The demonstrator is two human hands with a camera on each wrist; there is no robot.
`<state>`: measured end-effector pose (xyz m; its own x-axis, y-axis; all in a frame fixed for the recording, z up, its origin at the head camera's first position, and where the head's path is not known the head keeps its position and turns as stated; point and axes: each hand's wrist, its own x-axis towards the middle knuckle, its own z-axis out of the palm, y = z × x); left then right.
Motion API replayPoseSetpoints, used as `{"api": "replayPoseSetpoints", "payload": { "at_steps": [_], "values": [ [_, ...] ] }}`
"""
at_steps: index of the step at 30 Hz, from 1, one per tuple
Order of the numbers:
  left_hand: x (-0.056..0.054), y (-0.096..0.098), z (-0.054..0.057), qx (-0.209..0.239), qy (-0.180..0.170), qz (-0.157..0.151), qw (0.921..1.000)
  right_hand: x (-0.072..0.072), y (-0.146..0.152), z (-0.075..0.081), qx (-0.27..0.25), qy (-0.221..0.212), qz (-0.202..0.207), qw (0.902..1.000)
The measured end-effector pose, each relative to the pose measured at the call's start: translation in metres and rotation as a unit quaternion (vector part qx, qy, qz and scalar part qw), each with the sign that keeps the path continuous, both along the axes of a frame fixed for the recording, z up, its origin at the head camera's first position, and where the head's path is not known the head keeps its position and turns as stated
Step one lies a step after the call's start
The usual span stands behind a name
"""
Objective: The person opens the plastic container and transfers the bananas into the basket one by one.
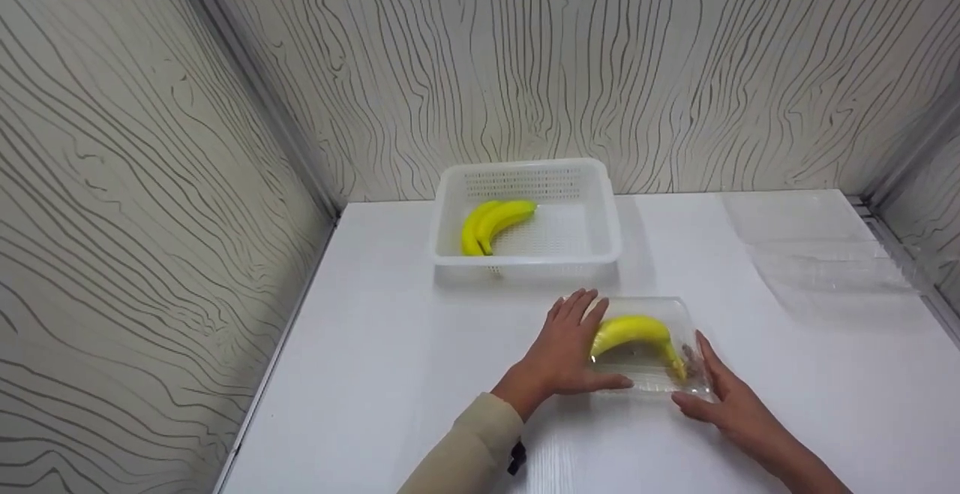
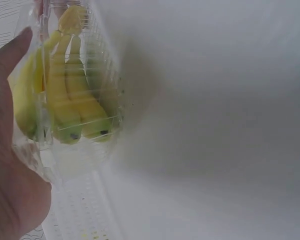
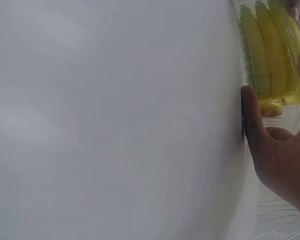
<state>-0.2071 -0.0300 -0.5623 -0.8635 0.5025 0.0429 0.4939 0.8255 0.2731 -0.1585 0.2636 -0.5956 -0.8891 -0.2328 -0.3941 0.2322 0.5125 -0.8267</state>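
On the white table a clear plastic clamshell box (image 1: pixel 660 306) lies in front of me with yellow bananas (image 1: pixel 634 329) inside. The left wrist view shows several of these bananas (image 2: pixel 65 102) side by side through the ribbed wall, stems together at one end. My left hand (image 1: pixel 562 351) rests over the left part of the lid, fingers spread towards the back edge and thumb along the front. At the box's right end, my right hand (image 1: pixel 731 396) touches the side with extended fingers, its thumb by the front corner. The right wrist view shows that thumb (image 3: pixel 252 112) straight along the wall.
Behind the box stands a white perforated plastic basket (image 1: pixel 525 260) holding bananas (image 1: pixel 502 220) at its left side. Clear plastic packaging (image 1: pixel 825 269) lies at the back right of the table. Wood-grain patterned walls (image 1: pixel 525 66) border the table at the back and sides.
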Motion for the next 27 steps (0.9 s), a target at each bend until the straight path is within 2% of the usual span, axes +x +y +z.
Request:
{"api": "replayPoseSetpoints", "payload": {
  "at_steps": [6, 11, 18, 27],
  "values": [
    [0.0014, 0.0001, -0.0004, 0.014, -0.004, 0.002, 0.9999, -0.0002, 0.0014, -0.0022, -0.003, 0.014, -0.003, 0.9999],
    [0.0047, 0.0017, -0.0011, 0.006, -0.003, 0.004, 1.0, -0.0008, -0.0001, -0.0009, 0.008, -0.017, -0.009, 0.9998],
    [0.0087, 0.0043, 0.0029, -0.01, 0.009, -0.009, 0.9999, 0.0015, -0.0028, 0.0013, -0.046, -0.037, -0.02, 0.9981],
    [0.0073, 0.0046, 0.0026, -0.042, 0.027, -0.014, 0.9986, 0.0042, -0.0036, -0.0009, -0.056, -0.041, -0.028, 0.9972]
  ]
}}
